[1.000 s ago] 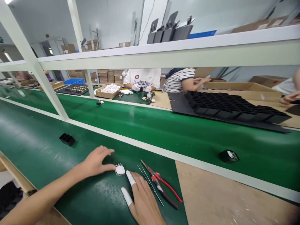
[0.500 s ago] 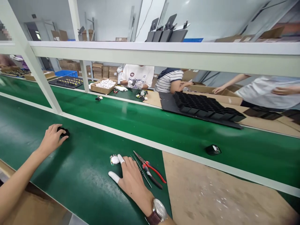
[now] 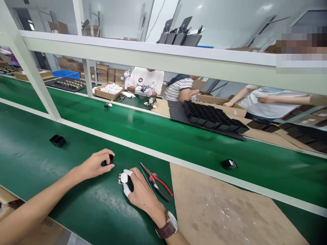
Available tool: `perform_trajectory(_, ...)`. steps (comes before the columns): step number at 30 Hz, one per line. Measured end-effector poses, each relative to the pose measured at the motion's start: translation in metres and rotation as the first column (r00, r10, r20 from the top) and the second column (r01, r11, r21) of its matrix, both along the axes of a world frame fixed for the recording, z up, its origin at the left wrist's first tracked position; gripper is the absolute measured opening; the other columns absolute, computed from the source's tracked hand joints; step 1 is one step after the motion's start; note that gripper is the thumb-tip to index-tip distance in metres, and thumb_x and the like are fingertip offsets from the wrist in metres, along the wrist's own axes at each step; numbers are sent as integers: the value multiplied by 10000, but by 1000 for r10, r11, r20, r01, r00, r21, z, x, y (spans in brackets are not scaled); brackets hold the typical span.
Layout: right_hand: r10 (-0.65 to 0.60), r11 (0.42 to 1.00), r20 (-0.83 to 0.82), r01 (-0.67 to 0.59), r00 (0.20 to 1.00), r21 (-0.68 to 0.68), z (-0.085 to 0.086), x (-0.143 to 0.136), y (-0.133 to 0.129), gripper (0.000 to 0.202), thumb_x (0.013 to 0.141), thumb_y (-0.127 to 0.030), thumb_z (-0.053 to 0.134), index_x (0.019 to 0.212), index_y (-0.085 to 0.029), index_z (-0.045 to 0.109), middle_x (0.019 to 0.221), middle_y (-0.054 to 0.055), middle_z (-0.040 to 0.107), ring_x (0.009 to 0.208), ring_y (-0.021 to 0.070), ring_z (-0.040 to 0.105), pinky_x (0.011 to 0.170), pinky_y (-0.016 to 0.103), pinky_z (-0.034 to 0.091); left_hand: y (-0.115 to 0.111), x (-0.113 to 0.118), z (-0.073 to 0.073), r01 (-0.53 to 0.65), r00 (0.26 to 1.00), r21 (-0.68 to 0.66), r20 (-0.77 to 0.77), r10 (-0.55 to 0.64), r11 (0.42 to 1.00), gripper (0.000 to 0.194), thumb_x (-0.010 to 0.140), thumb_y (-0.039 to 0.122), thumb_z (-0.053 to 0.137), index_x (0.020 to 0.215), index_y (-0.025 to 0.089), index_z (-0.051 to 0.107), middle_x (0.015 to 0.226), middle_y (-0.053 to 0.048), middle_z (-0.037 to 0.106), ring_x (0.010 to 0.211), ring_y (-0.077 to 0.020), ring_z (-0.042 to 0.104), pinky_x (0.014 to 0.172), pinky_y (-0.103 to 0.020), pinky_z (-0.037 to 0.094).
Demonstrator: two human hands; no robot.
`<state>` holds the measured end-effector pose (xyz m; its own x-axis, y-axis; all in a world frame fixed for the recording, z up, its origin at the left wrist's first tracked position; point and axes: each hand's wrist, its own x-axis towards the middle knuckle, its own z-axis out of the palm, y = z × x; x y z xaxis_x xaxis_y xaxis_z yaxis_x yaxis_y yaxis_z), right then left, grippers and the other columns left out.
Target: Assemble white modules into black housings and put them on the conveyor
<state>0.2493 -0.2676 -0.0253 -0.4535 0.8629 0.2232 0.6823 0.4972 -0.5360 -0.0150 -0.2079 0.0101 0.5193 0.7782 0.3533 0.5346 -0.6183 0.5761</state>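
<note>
My left hand (image 3: 94, 165) is closed around a small black plastic housing (image 3: 111, 159), held over the green bench with its fingers partly covering it. To its right, my right hand (image 3: 141, 190), with white finger cots on thumb and forefinger, pinches a small circuit board with a round white part (image 3: 124, 178). Beside that hand lie long-nose pliers (image 3: 158, 185) with red and black handles, and thin tweezers (image 3: 147, 180) partly hidden by the hand. More black housings (image 3: 58, 141) stand on the bench at the left.
A brown cardboard sheet (image 3: 230, 207) covers the bench at the right. Beyond a pale rail, a green belt (image 3: 158, 126) carries a black housing (image 3: 229, 164) and a small assembly (image 3: 108, 105). Across it, people work near black trays (image 3: 214, 117) and a box of white parts (image 3: 108, 91).
My left hand has moved right and nearer my right hand, carrying one black housing away from the others. My right thumb and forefinger have closed on the circuit board.
</note>
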Motion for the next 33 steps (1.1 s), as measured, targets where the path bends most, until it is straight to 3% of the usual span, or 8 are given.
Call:
perform_trajectory(3, 8, 1000, -51, -8, 999, -7, -5, 6, -4, 438, 874, -60, 620, 1289, -196, 609, 1172, 97, 623, 1095, 266, 652, 981, 460, 592, 3, 17, -21, 40, 999, -40, 11, -39, 998, 260, 986, 308, 679, 792, 208, 538, 1260, -100, 691, 1056, -224, 734, 895, -351, 571)
perform_trajectory(8, -22, 995, -68, 28, 997, 93, -17, 13, -10, 584, 939, -164, 677, 1482, -199, 464, 1350, 144, 607, 1221, 307, 633, 1028, 512, 590, 2, 15, -37, 54, 997, -84, 51, -49, 995, 228, 960, 375, 763, 940, 221, 597, 1311, -100, 650, 1114, -239, 711, 957, -377, 576)
perform_trajectory(10, -29, 988, -55, 37, 998, 151, -21, 14, -12, 549, 980, -202, 660, 1489, -204, 455, 1359, 142, 624, 1217, 317, 636, 1022, 527, 593, 0, 9, -37, 49, 997, -94, 67, -43, 994, 389, 896, 426, 838, 1153, 244, 610, 1368, -115, 622, 1219, -272, 671, 1024, -409, 566)
perform_trajectory(13, -38, 974, -22, 42, 999, 223, -25, 12, -13, 524, 1018, -205, 604, 1515, -200, 437, 1273, 130, 682, 1144, 327, 663, 961, 539, 613, -1, 1, -33, 15, 999, -135, 48, -9, 991, 776, 820, 464, 903, 1459, 297, 495, 1441, -123, 590, 1310, -308, 622, 1094, -461, 548)
perform_trajectory(16, -52, 969, -33, 59, 998, 238, -23, 10, -14, 548, 1021, -190, 583, 1540, -185, 410, 1222, 133, 697, 1096, 321, 677, 914, 519, 626, -1, -4, -31, -11, 1000, -176, 0, 11, 984, 887, 813, 460, 906, 1553, 339, 432, 1506, -110, 561, 1361, -328, 593, 1152, -496, 515)
perform_trajectory(23, -59, 940, -257, 140, 965, 312, -7, 8, -12, 477, 993, -102, 585, 1451, -208, 500, 1239, 131, 653, 1137, 261, 650, 954, 441, 594, -5, 2, -41, 27, 999, -268, -20, -34, 963, 787, 938, 305, 782, 1600, 381, 364, 1451, -64, 643, 1356, -287, 615, 1174, -500, 498)
perform_trajectory(30, -45, 902, -261, 151, 964, 403, 0, 8, -14, 569, 951, -51, 611, 1483, -214, 496, 1216, 137, 668, 1097, 268, 665, 910, 447, 589, -13, 12, -34, 139, 990, -233, 48, -131, 963, 806, 908, 160, 750, 1603, 333, 379, 1508, -110, 570, 1388, -289, 578, 1193, -492, 485)
perform_trajectory(33, -48, 894, -273, 163, 961, 417, 0, 9, -14, 605, 958, -58, 602, 1520, -230, 457, 1216, 137, 667, 1095, 272, 664, 908, 463, 589, -12, 12, -37, 126, 991, -208, 69, -114, 970, 731, 957, 154, 690, 1597, 344, 389, 1395, -93, 629, 1260, -252, 654, 1115, -447, 549)
